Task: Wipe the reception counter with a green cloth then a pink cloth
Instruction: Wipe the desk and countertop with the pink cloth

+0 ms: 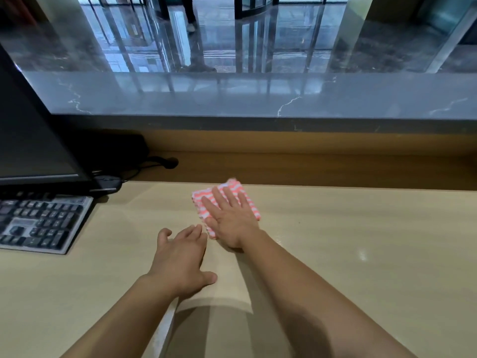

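Head view, entries from left to right.

We note a dark monitor (31, 140) far to the left of both hands, its screen blank. Below it a grey keyboard (38, 223) with dark keys lies on the counter (361, 241), well to the left of the left hand (180, 259). A small black device (108, 182), which may be a mouse, sits at the monitor's foot, up and left of the left hand. A black cable (154, 164) runs behind it along the wooden back panel (309, 166).

Left hand: we see it palm down over the pale wood counter, fingers loosely spread and a little bent, thumb out to the right. It holds nothing. We cannot tell whether the palm touches the surface. Its fingertips reach close to the near left corner of the pink cloth (232, 186) and sit just beside the right hand's thumb.

Pink cloth: folded into a rough square, pink and white striped, lying flat on the counter. It is ahead and to the right of the left hand, directly beneath the right hand (229, 218).

Right hand: flat on the cloth, fingers straight and spread, pointing away and slightly left, pressing down. The cloth shows past the fingertips and on both sides of the hand, while the heel of the palm sits at its near edge.

To the right of the right hand we see only bare, slightly glossy counter. Beyond both hands, above the back panel, runs a grey marble ledge (258, 99). Past that is a shiny floor (284, 47), where a person's legs (191, 19) stand.
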